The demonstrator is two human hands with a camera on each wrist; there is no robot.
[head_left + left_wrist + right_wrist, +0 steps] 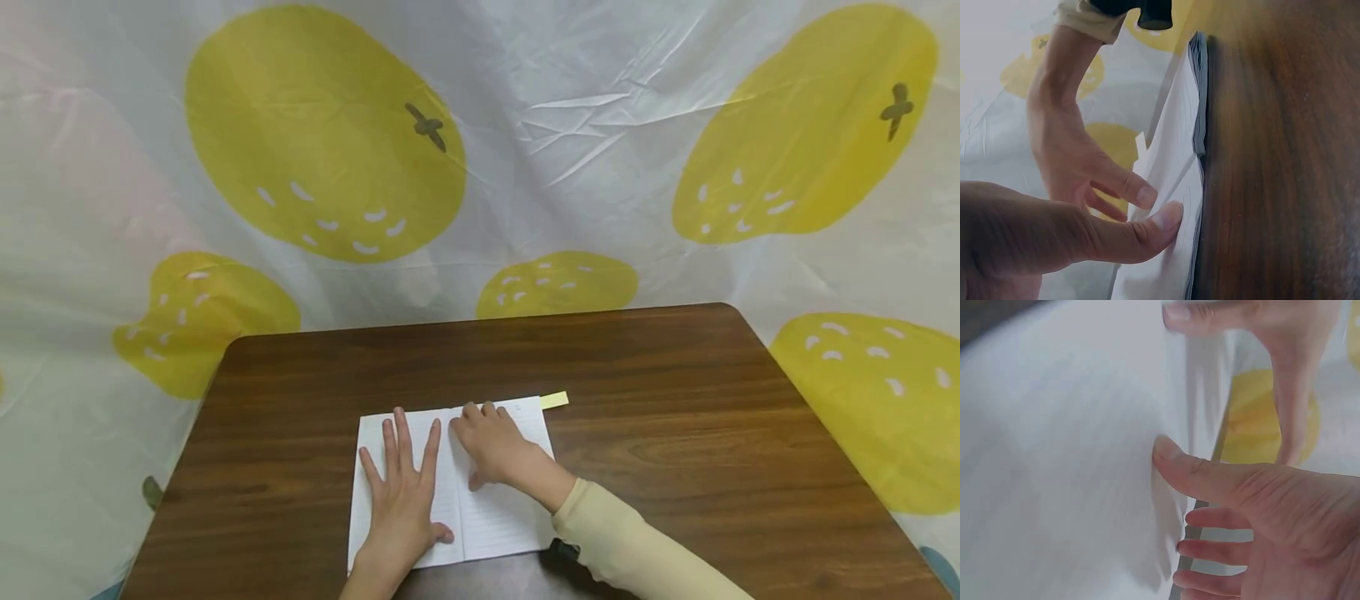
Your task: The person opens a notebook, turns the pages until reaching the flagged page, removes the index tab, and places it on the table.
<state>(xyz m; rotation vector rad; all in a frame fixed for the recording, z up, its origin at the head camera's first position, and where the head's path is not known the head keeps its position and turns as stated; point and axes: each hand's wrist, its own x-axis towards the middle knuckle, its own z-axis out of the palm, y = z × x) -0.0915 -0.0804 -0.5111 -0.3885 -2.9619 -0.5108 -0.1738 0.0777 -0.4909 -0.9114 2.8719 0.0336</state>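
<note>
**A:** Big yellow-fruit curtain (322,133) behind everything, dark wood counter (675,433) in front of it, and right at the near edge an open lined notebook (502,517) lying flat. That's basically the whole scene lol.

**B:** What are the hands doing?

**A:** Left hand (401,492) is flat on the left page, fingers spread wide and straight, thumb (1154,228) pressing down near the middle fold. Right hand (491,446) is on the right page up near the top of the fold, fingers bent with the tips on the paper. Can't tell from where I'm standing if it's pinching a sheet or just pressing, the wrist view is too blurry for that.

**B:** So how far along?

**A:** My guess: the book's already open and spread, and the flattening along the fold looks to be in progress. Pages look blank, no pen anywhere in sight, so nothing written yet as far as I can see.

**B:** Anything else on there?

**A:** Little yellow sticky tab (554,400) poking out at the notebook's far right corner. Cream sleeve (630,542) on the right arm.
</note>
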